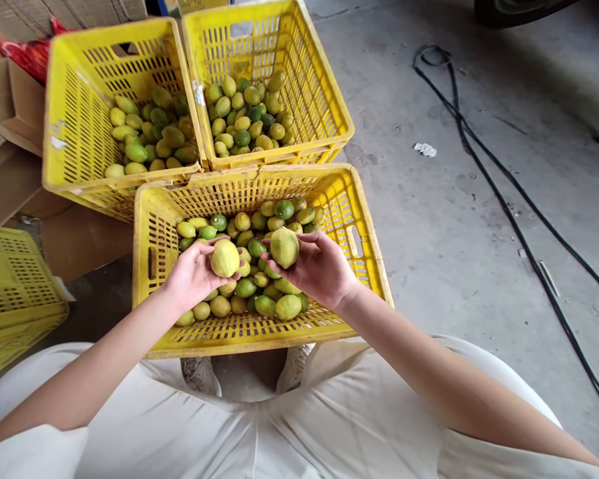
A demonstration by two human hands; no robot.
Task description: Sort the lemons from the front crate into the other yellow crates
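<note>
Both hands are held palm up over the near yellow crate [259, 342], which contains many green and yellow lemons [288, 307]. In my left hand [192, 276] rests a yellow lemon [224, 258], with the fingers curled under it. A greener lemon [284, 247] sits in my right hand [328, 271], cradled by the thumb and fingers. The two held lemons are apart, side by side above the pile. My hands cover part of the fruit below.
Beyond the near crate stand a far left crate [60, 136] and a far right crate [324, 86], each with lemons inside. Cardboard [10, 100] lies at the left, above another yellow crate [14, 293]. A black cable [509, 226] runs across the concrete floor at right.
</note>
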